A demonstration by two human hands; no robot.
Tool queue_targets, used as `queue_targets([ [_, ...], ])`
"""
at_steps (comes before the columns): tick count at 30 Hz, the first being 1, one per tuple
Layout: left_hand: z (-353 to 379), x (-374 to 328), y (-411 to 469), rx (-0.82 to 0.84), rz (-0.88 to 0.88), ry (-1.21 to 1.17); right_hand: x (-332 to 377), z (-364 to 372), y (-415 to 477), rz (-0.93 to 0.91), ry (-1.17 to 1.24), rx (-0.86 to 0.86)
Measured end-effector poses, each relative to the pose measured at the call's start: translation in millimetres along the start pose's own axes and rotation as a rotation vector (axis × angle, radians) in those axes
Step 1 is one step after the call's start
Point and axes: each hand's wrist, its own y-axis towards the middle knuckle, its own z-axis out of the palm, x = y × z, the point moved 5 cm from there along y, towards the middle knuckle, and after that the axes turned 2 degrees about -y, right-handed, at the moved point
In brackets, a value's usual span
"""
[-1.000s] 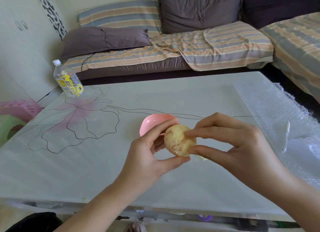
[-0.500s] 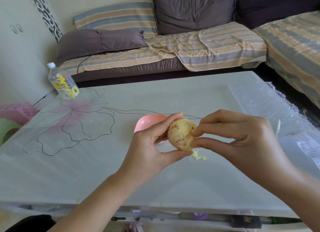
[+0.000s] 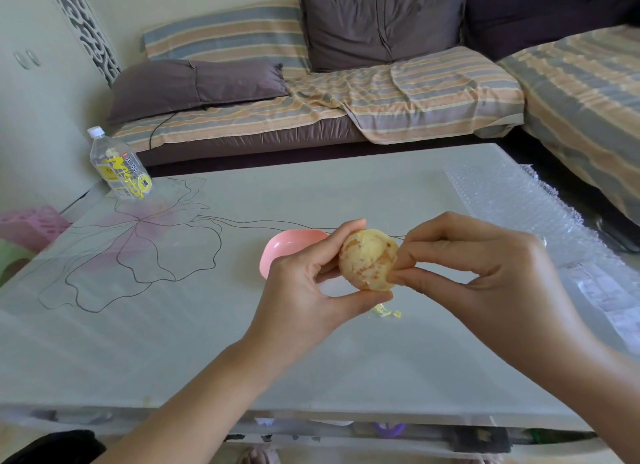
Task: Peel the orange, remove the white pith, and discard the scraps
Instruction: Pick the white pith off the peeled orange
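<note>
A peeled orange (image 3: 366,259), pale with white pith and patches of orange flesh, is held above the table. My left hand (image 3: 304,290) grips it between thumb below and fingers above. My right hand (image 3: 474,276) pinches at the orange's right side with thumb and forefinger. A few small yellow pith scraps (image 3: 387,312) lie on the table just under the orange. A pink bowl (image 3: 287,249) sits behind my left hand, partly hidden by it.
The white table (image 3: 173,325) bears a drawn flower pattern. A plastic bottle (image 3: 119,165) stands at its far left corner. Bubble wrap (image 3: 526,204) and a printed paper (image 3: 606,301) cover the right side. A striped sofa with grey pillows runs behind.
The orange has been turned a little in my left hand. My right thumb and forefinger have shifted along its right side, and pith scraps have appeared on the table below.
</note>
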Motion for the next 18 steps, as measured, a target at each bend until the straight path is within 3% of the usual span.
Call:
queue_targets([
  [7,6.2,-6.3,6.2,-0.065,0.05,-0.065,3.0,-12.4,-1.1,-0.027,0.04,-0.104],
  [18,16.0,-16.0,8.4,-0.124,0.223,0.153,-2.4,-22.4,-7.9,-0.046,-0.071,-0.164],
])
